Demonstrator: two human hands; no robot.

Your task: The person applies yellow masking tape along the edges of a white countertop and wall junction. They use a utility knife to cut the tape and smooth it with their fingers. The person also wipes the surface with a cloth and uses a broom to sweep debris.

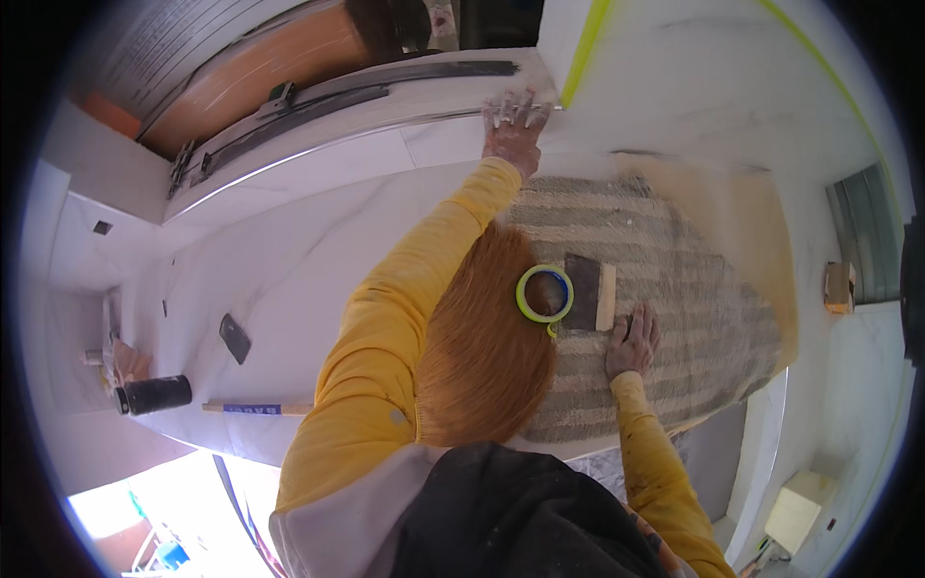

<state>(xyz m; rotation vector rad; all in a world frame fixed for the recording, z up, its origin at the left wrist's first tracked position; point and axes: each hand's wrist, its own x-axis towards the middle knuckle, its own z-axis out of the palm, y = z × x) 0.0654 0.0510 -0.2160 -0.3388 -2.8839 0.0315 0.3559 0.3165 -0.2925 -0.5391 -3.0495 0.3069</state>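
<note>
My left hand [513, 134], dusted white, lies with fingers spread over the metal-trimmed edge of a ledge [433, 134]. Lower right, my right hand [634, 343] rests on a striped grey and beige textile [672, 267]; a small dark thing shows at its fingers, and whether it is gripped is unclear. Just left of this hand is a flat tool with a dark blade and pale edge [582, 292]. A yellow-green roll of tape [522, 295] with a blue inner ring touches the edge of a brown, hair-like mass [484, 347] between my arms.
On the marble-look surface at left lie a phone [235, 338], a black cylinder [154, 394] and a wooden strip with a blue label [260, 409]. Dark strips [433, 71] lie on the upper ledge. A small cardboard box [840, 287] stands in a niche at right. Yellow-green tape [585, 54] lines the wall.
</note>
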